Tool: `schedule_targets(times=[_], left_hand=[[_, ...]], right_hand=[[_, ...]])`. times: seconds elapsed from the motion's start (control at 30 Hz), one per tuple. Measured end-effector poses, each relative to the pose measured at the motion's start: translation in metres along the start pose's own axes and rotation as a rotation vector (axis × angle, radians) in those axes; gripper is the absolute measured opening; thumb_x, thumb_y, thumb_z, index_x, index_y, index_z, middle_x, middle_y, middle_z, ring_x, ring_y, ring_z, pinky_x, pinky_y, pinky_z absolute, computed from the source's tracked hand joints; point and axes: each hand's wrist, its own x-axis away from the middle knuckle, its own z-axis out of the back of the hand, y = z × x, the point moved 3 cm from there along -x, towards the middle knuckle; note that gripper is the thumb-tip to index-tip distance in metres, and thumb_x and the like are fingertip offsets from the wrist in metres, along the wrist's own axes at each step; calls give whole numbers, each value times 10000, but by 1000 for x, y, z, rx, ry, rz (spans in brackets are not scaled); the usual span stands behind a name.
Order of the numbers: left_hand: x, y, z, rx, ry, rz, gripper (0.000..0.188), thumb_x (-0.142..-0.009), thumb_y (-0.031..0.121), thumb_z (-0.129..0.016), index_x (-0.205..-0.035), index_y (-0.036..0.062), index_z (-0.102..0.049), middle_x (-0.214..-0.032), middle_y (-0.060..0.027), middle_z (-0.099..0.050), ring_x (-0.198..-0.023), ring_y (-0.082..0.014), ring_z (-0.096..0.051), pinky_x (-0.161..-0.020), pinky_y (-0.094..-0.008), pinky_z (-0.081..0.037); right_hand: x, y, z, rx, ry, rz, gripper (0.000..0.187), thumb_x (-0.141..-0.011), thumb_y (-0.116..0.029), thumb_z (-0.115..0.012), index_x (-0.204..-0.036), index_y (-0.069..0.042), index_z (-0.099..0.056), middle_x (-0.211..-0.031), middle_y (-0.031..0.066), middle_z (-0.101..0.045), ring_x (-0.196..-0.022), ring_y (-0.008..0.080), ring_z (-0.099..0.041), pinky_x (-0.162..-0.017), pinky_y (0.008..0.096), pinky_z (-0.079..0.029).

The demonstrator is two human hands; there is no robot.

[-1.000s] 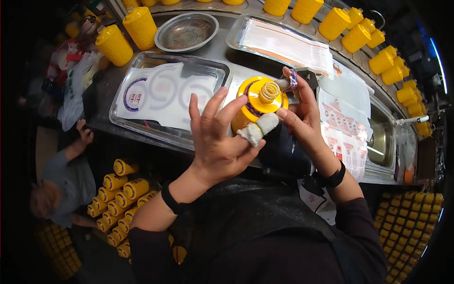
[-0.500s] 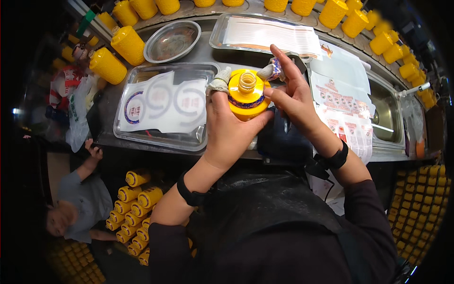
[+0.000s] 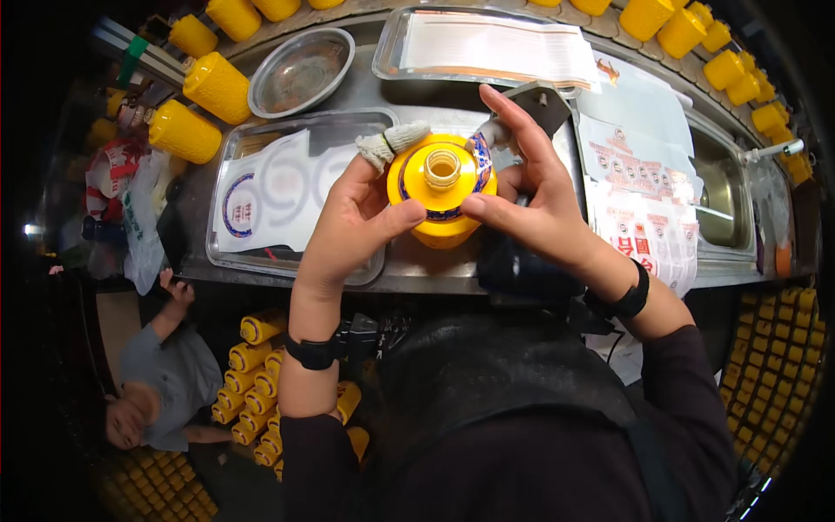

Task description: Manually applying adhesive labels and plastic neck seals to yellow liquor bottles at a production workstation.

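Observation:
Between my hands stands a yellow ceramic bottle with a bare, ringed neck. A blue patterned decal strip curves around its shoulder, with its right end by my covered right fingertip. My left hand grips the bottle's left side, thumb on the near shoulder and a white cloth-covered finger on the far side. My right hand closes on the right side, its thumb pressing the strip near the front. One right finger in a grey cover touches the strip; another points up, free of the bottle.
A clear tray with decal sheets lies left, a metal bowl behind it. Another tray holds papers at the back. Printed sheets and a sink stand right. Yellow bottles line the back. A person is lower left.
The bottle has shifted slightly nearer. My left hand has moved left and its thumb now lies on the shoulder. My right thumb has moved to the front, and the strip's right end sits against the bottle.

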Motion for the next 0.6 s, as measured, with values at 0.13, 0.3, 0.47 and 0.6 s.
schedule_targets(times=[0.13, 0.3, 0.47, 0.6], left_hand=[[3, -2, -3, -113, -9, -73, 684, -797, 127, -750, -1378, 38, -402, -1341, -79, -486, -1255, -200, -456, -1094, -347, -299], [3, -1, 0, -158, -30, -52, 683, -792, 117, -744, -1379, 44, -402, -1344, -76, -484, -1266, -191, -446, -1100, -343, -286], [3, -3, 0, -150, -37, -58, 684, -789, 101, -730, -1385, 51, -397, -1353, -72, -475, -1276, -190, -437, -1106, -343, -274], [5, -6, 0, -127, -21, -71, 693, -796, 106, -726, -1395, 52, -382, -1362, -75, -464, -1289, -193, -422, -1107, -342, -272]], right_hand=[[-2, 5, 0, 130, -60, -33, 905, -756, -163, -775, -1473, -41, -236, -1542, 106, -231, -576, -15, -411, -522, 147, -353], [-2, 4, 2, 138, -95, -16, 913, -748, -177, -779, -1475, -47, -242, -1544, 92, -231, -595, -9, -406, -537, 152, -356], [-2, 5, 3, 153, -99, -32, 913, -751, -195, -775, -1478, -51, -241, -1545, 88, -232, -598, -4, -396, -546, 154, -352], [-4, 5, 2, 135, -79, 37, 879, -757, -150, -756, -1476, -68, -256, -1359, 73, -415, -534, -5, -376, -482, 168, -302]])
